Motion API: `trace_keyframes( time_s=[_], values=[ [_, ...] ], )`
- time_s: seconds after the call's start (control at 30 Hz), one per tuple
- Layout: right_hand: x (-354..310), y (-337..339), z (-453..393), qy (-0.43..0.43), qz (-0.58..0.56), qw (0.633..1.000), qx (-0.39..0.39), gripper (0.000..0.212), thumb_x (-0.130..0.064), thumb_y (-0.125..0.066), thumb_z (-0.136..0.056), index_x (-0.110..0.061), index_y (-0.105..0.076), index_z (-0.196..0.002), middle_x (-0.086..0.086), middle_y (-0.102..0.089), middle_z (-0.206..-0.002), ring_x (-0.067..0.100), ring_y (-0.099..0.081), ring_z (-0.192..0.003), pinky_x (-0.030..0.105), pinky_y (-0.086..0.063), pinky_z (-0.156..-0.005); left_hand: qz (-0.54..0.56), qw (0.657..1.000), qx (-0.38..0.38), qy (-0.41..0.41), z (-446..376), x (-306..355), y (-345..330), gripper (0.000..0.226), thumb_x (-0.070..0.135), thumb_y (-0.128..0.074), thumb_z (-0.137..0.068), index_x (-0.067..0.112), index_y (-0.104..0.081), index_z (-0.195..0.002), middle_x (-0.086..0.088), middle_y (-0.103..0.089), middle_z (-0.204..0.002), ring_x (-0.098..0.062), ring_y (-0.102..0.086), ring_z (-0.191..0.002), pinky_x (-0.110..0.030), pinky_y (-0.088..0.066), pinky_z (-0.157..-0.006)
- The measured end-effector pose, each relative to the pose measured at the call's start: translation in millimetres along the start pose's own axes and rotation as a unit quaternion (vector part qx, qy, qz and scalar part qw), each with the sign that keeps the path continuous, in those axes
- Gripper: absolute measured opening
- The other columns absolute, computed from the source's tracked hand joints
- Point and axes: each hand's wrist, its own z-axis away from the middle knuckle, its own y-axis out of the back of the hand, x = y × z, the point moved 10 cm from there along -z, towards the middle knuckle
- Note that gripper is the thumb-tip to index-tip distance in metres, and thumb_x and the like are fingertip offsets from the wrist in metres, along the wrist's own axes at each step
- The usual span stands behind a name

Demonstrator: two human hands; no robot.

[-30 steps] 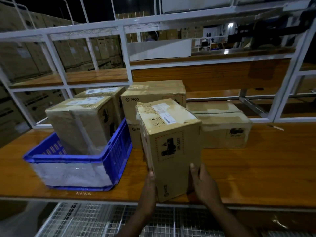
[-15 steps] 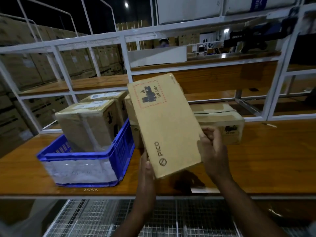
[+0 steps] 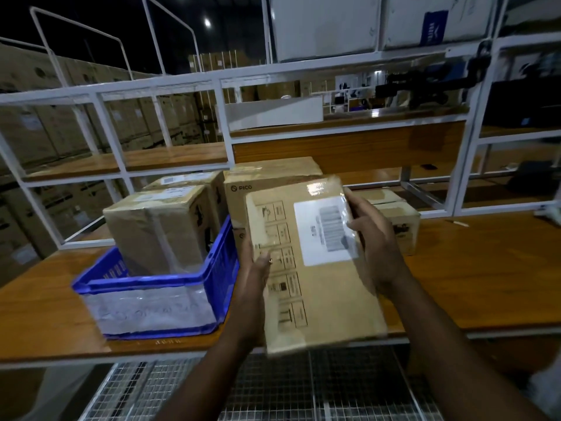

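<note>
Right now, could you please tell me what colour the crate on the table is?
The crate is blue, clearest in the head view.

Free room: the right part of the tabletop lies bare from its near edge to the white frame, as does a strip left of the blue crate. Obstacles: the crate, filled by two tall cartons, blocks the left. The stacked PICO cartons and a low carton just beside them close the far centre. The held carton fills the near centre, between the crate and the bare right.
</note>
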Motion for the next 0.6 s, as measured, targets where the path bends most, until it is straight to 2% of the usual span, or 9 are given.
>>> trace_keyframes(
  time_s=[0.1,0.23,0.3,0.37,0.4,0.43,0.5,0.53,0.6],
  values=[
    [-11.1,-5.1,-16.4,-0.018,0.043,0.999,-0.009,0.068,-0.005,-0.052,-0.089,-0.023,-0.037,-0.153,0.001,-0.068,-0.122,0.018,-0.07,-0.103,0.041,-0.06,-0.084,0.023,0.999,-0.003,0.042,-19.0,4.6,1.7,0.055,0.034,-0.047,-0.102,0.017,-0.034,-0.153,-0.011,-0.071,-0.121,-0.03,-0.072,-0.104,-0.036,-0.061,-0.073],
    [1.9,-3.2,-37.8,-0.051,0.113,0.992,0.024,0.065,0.001,-0.05,-0.096,-0.024,-0.032,-0.153,-0.008,-0.061,-0.121,0.006,-0.07,-0.087,0.024,-0.059,-0.069,-0.045,0.995,-0.005,0.089,-50.5,0.3,4.8,0.046,0.022,-0.044,-0.106,0.028,-0.034,-0.151,-0.005,-0.073,-0.115,-0.023,-0.075,-0.095,-0.035,-0.062,-0.071],
    [20.3,-2.6,-43.7,-0.071,0.184,0.98,0.03,0.06,-0.002,-0.052,-0.098,-0.025,-0.034,-0.151,-0.003,-0.058,-0.13,0.001,-0.063,-0.086,0.018,-0.053,-0.066,-0.08,0.989,0.0,0.127,-61.7,-10.6,7.2,0.058,0.021,-0.046,-0.106,0.032,-0.022,-0.157,-0.002,-0.068,-0.125,-0.016,-0.076,-0.09,-0.032,-0.061,-0.067],
    [28.8,1.8,-49.0,-0.058,0.257,0.963,0.056,0.053,-0.006,-0.055,-0.098,-0.022,-0.04,-0.146,0.001,-0.055,-0.137,0.0,-0.056,-0.094,0.016,-0.046,-0.07,-0.119,0.984,0.005,0.132,-70.3,-13.6,7.5,0.07,0.021,-0.051,-0.105,0.029,-0.008,-0.161,0.005,-0.052,-0.141,-0.006,-0.074,-0.086,-0.022,-0.058,-0.063],
    [23.3,4.5,-51.8,-0.027,0.31,0.947,0.076,0.05,-0.008,-0.058,-0.096,-0.021,-0.045,-0.143,0.001,-0.054,-0.138,0.004,-0.054,-0.1,0.017,-0.045,-0.073,-0.158,0.982,0.007,0.108,-74.4,-7.4,7.0,0.074,0.019,-0.053,-0.104,0.028,-0.007,-0.161,0.006,-0.046,-0.143,-0.004,-0.072,-0.09,-0.018,-0.056,-0.066],
    [15.7,4.6,-55.5,0.012,0.381,0.921,0.088,0.046,-0.01,-0.061,-0.095,-0.021,-0.05,-0.138,0.001,-0.053,-0.136,0.009,-0.052,-0.108,0.022,-0.045,-0.078,-0.207,0.976,0.008,0.074,-78.0,1.3,6.3,0.074,0.018,-0.055,-0.103,0.026,-0.011,-0.161,0.008,-0.042,-0.144,-0.003,-0.066,-0.103,-0.019,-0.056,-0.076],
    [2.4,-2.1,-59.0,0.076,0.512,0.851,0.092,0.032,-0.016,-0.064,-0.093,-0.021,-0.062,-0.125,0.0,-0.055,-0.129,0.017,-0.051,-0.117,0.032,-0.047,-0.085,-0.3,0.954,-0.005,0.021,-80.5,16.8,1.5,0.063,0.018,-0.058,-0.101,0.022,-0.028,-0.156,0.009,-0.041,-0.145,-0.011,-0.052,-0.126,-0.032,-0.052,-0.099],
    [-1.9,-6.4,-59.1,0.093,0.558,0.82,0.09,0.024,-0.017,-0.064,-0.093,-0.021,-0.067,-0.117,0.0,-0.057,-0.123,0.018,-0.051,-0.115,0.035,-0.048,-0.085,-0.339,0.94,-0.032,0.011,-78.9,19.3,-4.5,0.056,0.02,-0.058,-0.101,0.021,-0.036,-0.152,0.007,-0.043,-0.145,-0.017,-0.048,-0.134,-0.039,-0.047,-0.107],
    [-2.2,-17.9,-56.4,0.11,0.625,0.77,0.066,0.019,-0.014,-0.059,-0.094,-0.021,-0.073,-0.104,0.0,-0.062,-0.113,0.018,-0.054,-0.105,0.037,-0.052,-0.078,-0.422,0.902,-0.088,0.004,-73.6,16.1,-14.1,0.054,0.029,-0.056,-0.102,0.018,-0.039,-0.153,0.007,-0.036,-0.157,-0.02,-0.026,-0.151,-0.039,-0.025,-0.121]
  ],
)
